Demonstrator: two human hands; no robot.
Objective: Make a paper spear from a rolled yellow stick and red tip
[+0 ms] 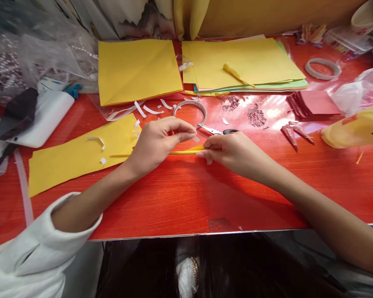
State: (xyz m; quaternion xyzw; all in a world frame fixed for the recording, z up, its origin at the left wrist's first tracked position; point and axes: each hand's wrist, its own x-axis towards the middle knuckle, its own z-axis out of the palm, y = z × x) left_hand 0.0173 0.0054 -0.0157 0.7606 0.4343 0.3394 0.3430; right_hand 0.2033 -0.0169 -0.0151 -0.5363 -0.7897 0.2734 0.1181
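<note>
A thin rolled yellow paper stick [185, 152] lies level just above the red table, its wider end pinched between the thumb and fingers of my right hand [226, 151]. The stick passes behind the wrist of my left hand [161, 142], and its narrow tip shows on the far side. My left thumb and forefinger are pressed together above the stick; whatever they hold is too small to make out. Scissors [216, 130] with dark handles lie just behind my hands, their blades touching a roll of tape [190, 112]. Small white paper scraps [152, 109] are scattered nearby.
Yellow sheets [139, 70] and a stack of coloured paper [245, 62] with a rolled yellow piece [233, 72] lie at the back. A yellow strip [81, 151] is at left. Red squares [317, 103], red paper cones [294, 133], another tape roll [322, 68] and a yellowish cup [351, 128] stand right.
</note>
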